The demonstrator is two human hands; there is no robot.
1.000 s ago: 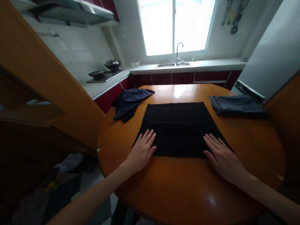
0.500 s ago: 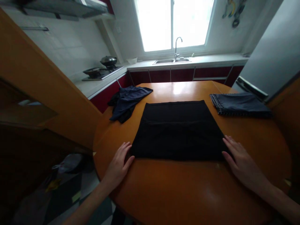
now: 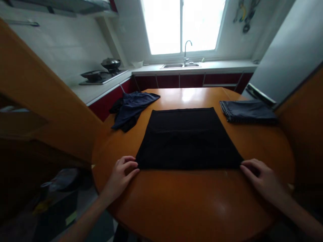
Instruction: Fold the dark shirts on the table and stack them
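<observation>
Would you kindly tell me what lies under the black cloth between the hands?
The wooden table shows around the black cloth, which lies flat on it. Anything else beneath is covered and cannot be seen.

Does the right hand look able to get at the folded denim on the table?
Probably yes: nothing visible stands between the right hand and the folded denim, just bare tabletop. It is at the near right corner of the black cloth, though.
</observation>
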